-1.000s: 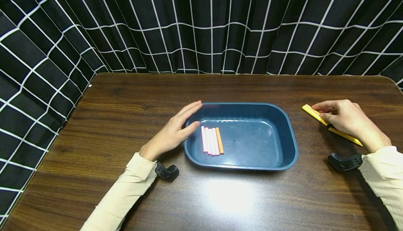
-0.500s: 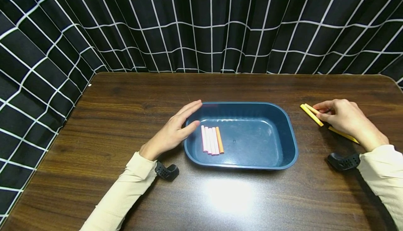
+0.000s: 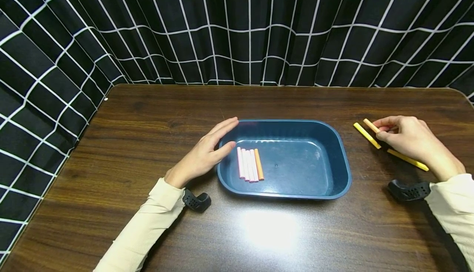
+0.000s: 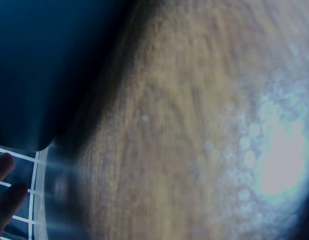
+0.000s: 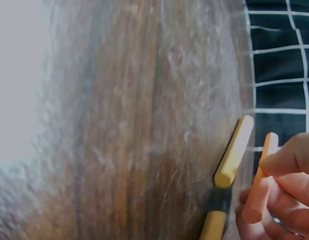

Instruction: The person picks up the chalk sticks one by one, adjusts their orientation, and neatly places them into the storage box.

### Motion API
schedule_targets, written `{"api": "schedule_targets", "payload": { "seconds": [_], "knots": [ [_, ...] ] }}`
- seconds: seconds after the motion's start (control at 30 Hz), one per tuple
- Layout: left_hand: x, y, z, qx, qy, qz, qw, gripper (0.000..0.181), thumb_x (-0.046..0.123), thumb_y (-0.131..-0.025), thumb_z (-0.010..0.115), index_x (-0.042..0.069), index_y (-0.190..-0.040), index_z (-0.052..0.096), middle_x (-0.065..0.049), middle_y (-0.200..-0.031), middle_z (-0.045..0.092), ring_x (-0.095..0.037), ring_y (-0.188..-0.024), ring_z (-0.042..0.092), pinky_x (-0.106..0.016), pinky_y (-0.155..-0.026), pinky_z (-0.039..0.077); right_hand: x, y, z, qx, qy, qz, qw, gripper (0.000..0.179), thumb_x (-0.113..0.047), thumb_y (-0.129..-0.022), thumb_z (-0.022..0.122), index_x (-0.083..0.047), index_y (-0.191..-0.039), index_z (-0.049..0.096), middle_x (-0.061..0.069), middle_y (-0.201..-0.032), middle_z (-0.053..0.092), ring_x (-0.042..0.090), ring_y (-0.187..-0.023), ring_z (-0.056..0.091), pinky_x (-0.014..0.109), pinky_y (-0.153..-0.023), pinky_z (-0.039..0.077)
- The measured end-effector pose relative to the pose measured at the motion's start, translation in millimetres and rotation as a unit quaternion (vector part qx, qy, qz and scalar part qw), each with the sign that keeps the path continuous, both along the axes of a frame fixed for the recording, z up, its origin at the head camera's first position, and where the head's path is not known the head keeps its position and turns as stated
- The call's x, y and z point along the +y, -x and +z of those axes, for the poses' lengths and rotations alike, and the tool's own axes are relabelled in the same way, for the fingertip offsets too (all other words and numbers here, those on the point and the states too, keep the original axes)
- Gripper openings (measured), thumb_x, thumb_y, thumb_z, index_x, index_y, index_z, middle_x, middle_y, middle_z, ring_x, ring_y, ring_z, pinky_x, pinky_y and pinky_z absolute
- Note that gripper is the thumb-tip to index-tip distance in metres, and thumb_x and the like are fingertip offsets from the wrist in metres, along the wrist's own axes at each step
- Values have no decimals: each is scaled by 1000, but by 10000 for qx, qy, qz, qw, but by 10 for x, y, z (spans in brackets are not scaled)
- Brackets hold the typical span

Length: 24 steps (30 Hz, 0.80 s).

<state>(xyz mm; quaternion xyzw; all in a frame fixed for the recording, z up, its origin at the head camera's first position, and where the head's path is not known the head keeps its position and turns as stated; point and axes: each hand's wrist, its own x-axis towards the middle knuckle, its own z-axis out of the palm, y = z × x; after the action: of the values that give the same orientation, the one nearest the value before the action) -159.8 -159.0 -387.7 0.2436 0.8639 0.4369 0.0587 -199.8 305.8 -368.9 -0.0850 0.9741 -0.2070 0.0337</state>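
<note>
In the head view my right hand (image 3: 409, 139) pinches an orange chalk stick (image 3: 370, 125) between thumb and fingers, just above the table at the right. One yellow chalk stick (image 3: 367, 135) lies close beside it, and a second yellow chalk stick (image 3: 408, 160) lies partly below the hand. The right wrist view shows the held orange chalk (image 5: 257, 201) tilted and clear along most of its length. My left hand (image 3: 201, 154) rests at the left rim of a blue plastic tray (image 3: 296, 173), its fingers extended. Inside the tray, several pale pink chalk sticks (image 3: 246, 165) lie side by side with an orange one (image 3: 259, 164).
The dark wooden table (image 3: 148, 132) runs back to a black curtain with a white grid (image 3: 237, 29). Light glares off the table in front of the tray. The tray's blue wall (image 4: 49, 60) fills the left wrist view's upper left.
My right hand has drawn the orange chalk apart from the yellow one beside it and raised it slightly. My left hand stays at the tray rim.
</note>
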Motion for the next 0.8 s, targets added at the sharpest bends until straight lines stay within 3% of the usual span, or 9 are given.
{"api": "schedule_targets", "payload": {
  "seconds": [0.13, 0.3, 0.5, 0.8],
  "knots": [
    [-2, 6, -2, 108, -59, -67, 9999, 55, 21, -102, 54, 11, -153, 37, -4, -163, 30, -20, -152, 27, -46, -124, 23, -49, -33, 31, -78, 174, -55, 9998, 31, -13, -92, 63, 8, -114, 64, 19, -90, 72, -10, -61, 49, 22, -55, 38],
    [-2, 6, 1, 99, -44, -76, 9999, 56, 22, -102, 54, 11, -154, 37, -6, -163, 30, -20, -151, 27, -47, -124, 23, -102, -68, 83, -174, 413, -73, 9990, 34, -13, -93, 64, 9, -119, 60, 13, -86, 71, -7, -58, 53, 21, -55, 37],
    [1, 8, 3, 67, -28, -74, 9999, 56, 22, -102, 54, 12, -154, 36, -5, -163, 30, -20, -151, 27, -47, -124, 23, -180, -111, 144, -156, 745, -58, 9971, 39, -19, -96, 65, 8, -123, 60, 16, -91, 72, -5, -61, 56, 19, -53, 43],
    [2, 2, 8, 51, -13, -41, 10000, 56, 23, -102, 54, 14, -154, 36, -4, -163, 30, -20, -151, 27, -47, -124, 23, -302, -184, 255, -314, 1614, 93, 9863, 39, -14, -95, 66, 9, -126, 57, -23, -79, 66, -2, -63, 62, 18, -54, 51]
  ]
}}
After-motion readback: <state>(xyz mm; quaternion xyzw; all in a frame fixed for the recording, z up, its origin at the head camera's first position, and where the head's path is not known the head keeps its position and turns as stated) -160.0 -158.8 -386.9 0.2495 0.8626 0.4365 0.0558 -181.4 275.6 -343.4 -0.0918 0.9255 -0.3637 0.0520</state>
